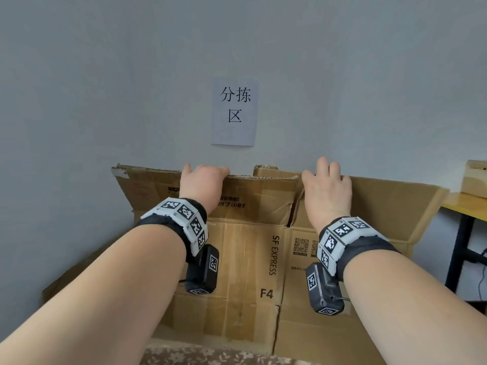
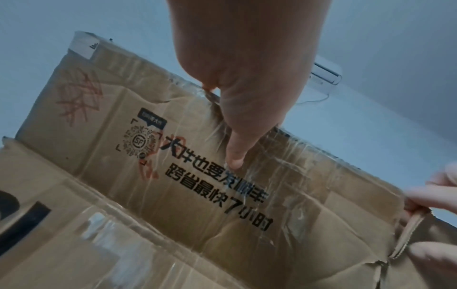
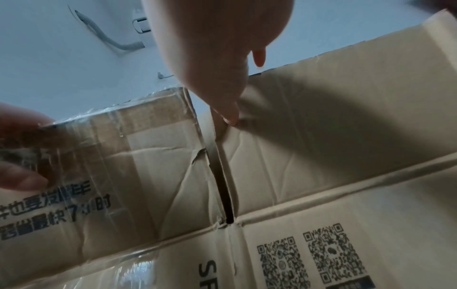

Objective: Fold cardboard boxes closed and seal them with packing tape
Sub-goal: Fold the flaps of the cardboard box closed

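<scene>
Grips [image 1: 201, 180] [image 1: 326, 180] on creased cardboard flaps [image 1: 253, 198]

Pale grey wall [image 1: 105, 75]; paper sign [image 1: 234, 111]; yellow-topped table [image 1: 466, 206].

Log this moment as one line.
stage: flaps upright | left hand: grips left flap top edge | right hand: grips right flap top edge | tape: none visible

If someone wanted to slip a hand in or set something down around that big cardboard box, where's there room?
Between the left hand and right hand, the brown cardboard box shows a bare stretch of flap edge. The printed panel between the forearms is also bare. The yellow-topped table at right has a bare near edge. The slit between flaps looks tight.
</scene>
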